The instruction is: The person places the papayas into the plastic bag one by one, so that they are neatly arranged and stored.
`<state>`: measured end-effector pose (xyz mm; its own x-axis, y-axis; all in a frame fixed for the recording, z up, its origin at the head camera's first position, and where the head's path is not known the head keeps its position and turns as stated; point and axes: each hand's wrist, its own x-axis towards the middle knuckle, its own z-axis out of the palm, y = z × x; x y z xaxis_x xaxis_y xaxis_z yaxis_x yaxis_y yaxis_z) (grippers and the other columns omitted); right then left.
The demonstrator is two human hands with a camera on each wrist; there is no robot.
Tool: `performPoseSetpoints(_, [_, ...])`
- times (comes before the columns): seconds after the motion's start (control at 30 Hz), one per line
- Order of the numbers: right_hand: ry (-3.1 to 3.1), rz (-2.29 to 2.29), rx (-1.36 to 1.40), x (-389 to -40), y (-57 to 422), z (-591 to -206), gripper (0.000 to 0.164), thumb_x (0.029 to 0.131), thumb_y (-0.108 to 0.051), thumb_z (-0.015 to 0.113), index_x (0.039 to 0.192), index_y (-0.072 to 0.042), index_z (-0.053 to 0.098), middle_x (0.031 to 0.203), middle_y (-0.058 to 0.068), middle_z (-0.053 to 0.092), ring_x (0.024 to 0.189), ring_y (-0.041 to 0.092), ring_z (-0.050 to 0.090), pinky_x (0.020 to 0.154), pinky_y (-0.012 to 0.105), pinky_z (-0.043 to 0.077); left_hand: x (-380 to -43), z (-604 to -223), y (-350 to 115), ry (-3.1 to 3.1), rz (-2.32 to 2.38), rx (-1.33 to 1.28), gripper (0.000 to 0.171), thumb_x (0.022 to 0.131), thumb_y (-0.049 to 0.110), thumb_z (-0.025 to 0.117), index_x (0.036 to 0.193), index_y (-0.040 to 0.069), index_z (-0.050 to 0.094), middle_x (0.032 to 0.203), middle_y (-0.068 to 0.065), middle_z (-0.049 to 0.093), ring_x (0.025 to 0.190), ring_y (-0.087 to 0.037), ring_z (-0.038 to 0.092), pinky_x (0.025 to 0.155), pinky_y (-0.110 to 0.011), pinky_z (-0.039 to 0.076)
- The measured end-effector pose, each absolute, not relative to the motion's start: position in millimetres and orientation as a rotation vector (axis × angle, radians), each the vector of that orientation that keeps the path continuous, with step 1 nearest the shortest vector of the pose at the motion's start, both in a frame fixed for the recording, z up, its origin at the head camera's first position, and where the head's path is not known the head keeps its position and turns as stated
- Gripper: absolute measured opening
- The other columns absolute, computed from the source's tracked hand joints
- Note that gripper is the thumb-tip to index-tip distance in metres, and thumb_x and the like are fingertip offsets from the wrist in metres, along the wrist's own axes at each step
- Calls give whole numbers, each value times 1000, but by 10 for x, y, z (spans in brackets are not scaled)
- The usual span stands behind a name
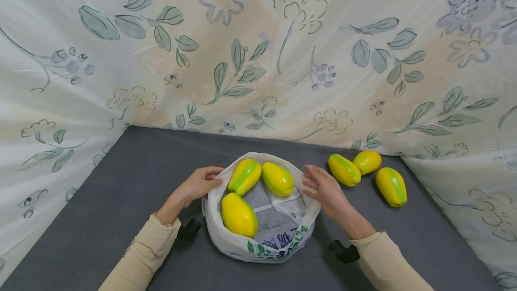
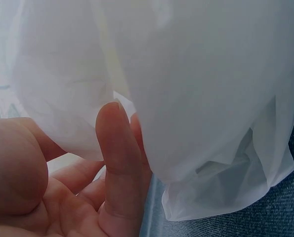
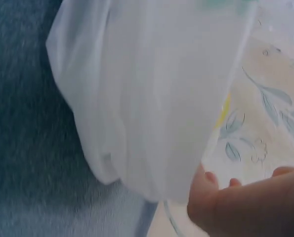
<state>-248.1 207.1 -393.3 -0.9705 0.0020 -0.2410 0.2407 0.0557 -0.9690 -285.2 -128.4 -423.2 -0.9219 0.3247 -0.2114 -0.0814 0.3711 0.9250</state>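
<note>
A white plastic bag with green and blue print stands with its mouth wide and its rim folded over. Inside it lie three yellow-green papayas, one at the front left, one at the back left and one at the back right. At the left side of the rim, my left hand pinches the plastic between thumb and fingers. My right hand holds the opposite side of the rim; its thumb is hidden in the head view. Both wrist views show mostly the bag's outer wall.
To the right of the bag, three more papayas lie on the dark grey tabletop. A floral cloth hangs behind the table and along both sides.
</note>
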Motion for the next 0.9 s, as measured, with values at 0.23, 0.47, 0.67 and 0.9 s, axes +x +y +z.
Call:
performPoseSetpoints(0.23, [2024,-2181,262,-2483,2241,-3885,55,104,-38,37,146,-5,28,140,18,30,127,35,34,99,44,41,-2833,-4203,-1270,2287,1565,210,42,98,13,55,138,1,46,118,-18,60,82,-21,64,65,-35,55])
performPoseSetpoints(0.47, [1917,-2282,289,-2456,2424,-3903,58,103,-45,29,148,-7,27,139,14,36,120,27,39,99,41,40,-2816,-4203,-1261,2276,1575,215,42,98,12,55,137,0,46,115,-17,61,82,-21,64,65,-35,55])
performPoseSetpoints(0.67, [1831,-2356,323,-2440,2615,-3903,62,102,-49,31,150,-10,24,139,12,35,124,28,37,98,38,42,-2812,-4216,-1262,2269,1572,207,42,98,12,55,138,1,46,118,-17,60,82,-20,64,65,-35,55])
performPoseSetpoints(0.9, [1528,-2536,335,-2382,2919,-3887,60,97,-54,40,145,-19,29,130,4,36,127,23,32,99,39,40,-2826,-4211,-1259,2282,1574,212,42,98,11,55,137,0,47,115,-17,61,81,-20,64,64,-35,55])
